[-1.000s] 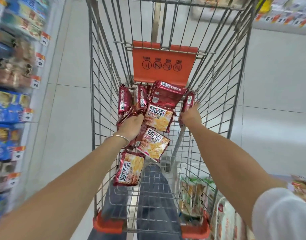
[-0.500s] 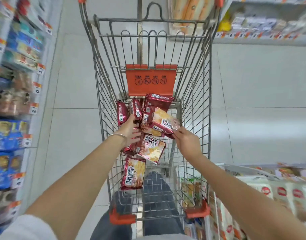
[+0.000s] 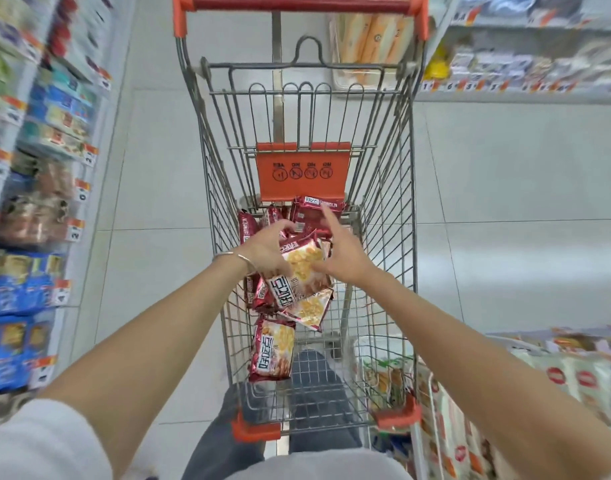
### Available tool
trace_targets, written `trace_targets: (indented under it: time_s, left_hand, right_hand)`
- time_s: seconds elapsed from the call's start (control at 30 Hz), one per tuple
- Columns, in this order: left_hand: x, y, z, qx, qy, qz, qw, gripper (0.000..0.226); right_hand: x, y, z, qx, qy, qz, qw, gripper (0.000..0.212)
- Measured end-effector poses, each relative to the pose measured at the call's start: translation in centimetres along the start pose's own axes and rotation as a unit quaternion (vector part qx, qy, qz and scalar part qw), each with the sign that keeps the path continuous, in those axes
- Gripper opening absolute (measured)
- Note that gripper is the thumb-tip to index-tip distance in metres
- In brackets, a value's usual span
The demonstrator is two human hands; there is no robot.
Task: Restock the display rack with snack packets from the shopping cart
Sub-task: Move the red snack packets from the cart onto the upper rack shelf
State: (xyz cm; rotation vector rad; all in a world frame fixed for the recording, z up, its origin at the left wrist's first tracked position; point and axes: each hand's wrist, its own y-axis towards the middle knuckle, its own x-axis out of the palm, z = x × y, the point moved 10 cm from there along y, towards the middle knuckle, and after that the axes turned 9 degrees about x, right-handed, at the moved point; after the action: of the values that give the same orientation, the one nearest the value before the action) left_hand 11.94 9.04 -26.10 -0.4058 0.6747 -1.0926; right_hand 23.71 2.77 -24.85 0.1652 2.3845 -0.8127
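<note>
Now a snack packet is held over the pile in the shopping cart, gripped at one edge by the left hand and pinched at the other by the right hand, forefinger straight; another packet is seen lying nearer.

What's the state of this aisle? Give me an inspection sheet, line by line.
Surface: wire shopping cart on pale tiled floor.
Job's things: red snack packets piled at the cart's far end; held snack packet between both hands; lone packet lying nearer.
Clutter: nothing seen.
Hands: left hand curls its fingers over the held snack packet; right hand touches its edge, index finger straight, grip unclear.
Cables: nothing seen.
Surroundings: blurred stocked shelves on both sides; rack of white packets lower right.
</note>
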Motion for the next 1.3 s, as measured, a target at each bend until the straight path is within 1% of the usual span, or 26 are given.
trace_targets:
  time_s: [0.07,0.13,0.2,0.23,0.27,0.3,0.33,0.37,0.4,0.43,0.47,0.5,0.57,0.6,0.67,0.7,0.73,0.8,0.87,0.93,0.97,1.0,1.07,1.17,1.23,1.3]
  left_hand:
    - [-0.4,0.1,0.3,0.018,0.049,-0.001,0.999,0.115]
    - [-1.9,0.1,0.2,0.033,0.044,0.055,0.997,0.122]
    - [-3.7,0.0,-0.5,0.044,-0.012,0.146,0.988,0.116]
    - [-4.5,-0.1,-1.3,0.032,-0.051,0.194,0.979,0.111]
    - [-4.8,-0.1,-2.5,0.003,-0.087,0.234,0.968,0.107]
    - [-4.5,-0.1,-3.8,-0.038,-0.12,0.252,0.96,0.108]
    - [-3.6,0.3,-5.1,-0.079,-0.158,0.241,0.954,0.113]
    - [-2.2,0.6,-5.7,-0.109,-0.209,0.212,0.949,0.119]
    - [-0.6,1.1,-6.0,-0.124,-0.271,0.179,0.938,0.123]
    - [0.5,1.7,-6.1,-0.127,-0.326,0.158,0.923,0.123]
    - [1.0,2.2,-6.3,-0.127,-0.352,0.164,0.913,0.12]
    - [1.0,2.8,-7.1,-0.129,-0.347,0.19,0.909,0.119]
    - [0.0,4.0,-9.2,-0.124,-0.29,0.251,0.915,0.132]
    - [-0.5,4.4,-10.1,-0.122,-0.267,0.274,0.916,0.137]
    - [-1.0,6.0,-13.3,-0.12,-0.239,0.303,0.915,0.139]
    - [-1.3,5.9,-13.6,-0.117,-0.224,0.315,0.915,0.136]
    - [-1.5,6.1,-14.5,-0.116,-0.214,0.321,0.915,0.131]
    - [-2.1,5.2,-13.4,-0.111,-0.191,0.334,0.916,0.117]
    - [-2.3,4.1,-11.6,-0.106,-0.169,0.339,0.919,0.083]
    - [-2.2,4.1,-11.4,-0.102,-0.166,0.339,0.92,0.049]
    - [-2.3,4.1,-11.4,-0.099,-0.161,0.34,0.921,0.043]
    - [-2.3,4.0,-11.5,-0.097,-0.162,0.341,0.921,0.041]
    - [-2.4,3.7,-11.4,-0.097,-0.164,0.348,0.918,0.04]
    - [-2.5,3.3,-11.3,-0.1,-0.167,0.364,0.911,0.033]
    - [-2.3,2.9,-11.0,-0.104,-0.165,0.369,0.909,0.032]
    - [-2.2,2.4,-10.6,-0.101,-0.163,0.365,0.911,0.039]
  right_hand:
    - [1.4,1.2,1.2,0.062,0.066,-0.097,0.991,0.092]
    - [1.4,2.1,3.3,0.105,0.114,-0.108,0.982,0.089]
    - [1.4,2.8,6.2,0.166,0.212,-0.111,0.957,0.098]
    - [1.6,2.8,7.6,0.197,0.282,-0.119,0.931,0.099]
    - [2.0,2.7,8.5,0.22,0.359,-0.123,0.899,0.091]
    - [2.4,2.4,9.2,0.244,0.431,-0.126,0.859,0.076]
    - [2.9,2.2,9.8,0.265,0.49,-0.131,0.82,0.062]
    - [3.6,1.9,9.8,0.279,0.529,-0.142,0.788,0.043]
    - [4.4,1.7,9.6,0.289,0.551,-0.155,0.767,0.032]
    - [5.2,1.5,9.3,0.297,0.565,-0.167,0.751,0.031]
    - [6.2,1.5,9.3,0.301,0.581,-0.178,0.735,0.037]
    - [7.0,1.6,9.3,0.303,0.594,-0.193,0.72,0.045]
    - [9.0,2.1,10.8,0.311,0.582,-0.213,0.721,0.051]
    - [10.1,2.3,12.2,0.329,0.556,-0.214,0.733,0.049]
    - [11.9,2.4,15.8,0.38,0.454,-0.18,0.785,0.031]
    - [12.7,2.4,18.0,0.411,0.392,-0.152,0.809,0.029]
    - [13.5,2.2,19.7,0.441,0.34,-0.128,0.821,0.035]
    - [15.8,1.7,21.2,0.473,0.292,-0.129,0.821,0.057]
    - [17.9,1.6,21.5,0.479,0.289,-0.138,0.817,0.07]
    - [19.8,2.0,21.7,0.477,0.328,-0.126,0.806,0.073]
    - [20.4,2.3,21.9,0.474,0.337,-0.112,0.806,0.069]
    - [21.1,2.5,22.2,0.474,0.332,-0.097,0.81,0.067]
    - [21.9,2.4,22.6,0.472,0.292,-0.104,0.825,0.058]
    - [21.8,2.4,22.8,0.45,0.281,-0.099,0.842,0.034]
    - [20.8,2.4,22.7,0.441,0.295,-0.08,0.844,0.03]
    - [18.2,2.4,22.1,0.424,0.302,-0.037,0.853,0.033]
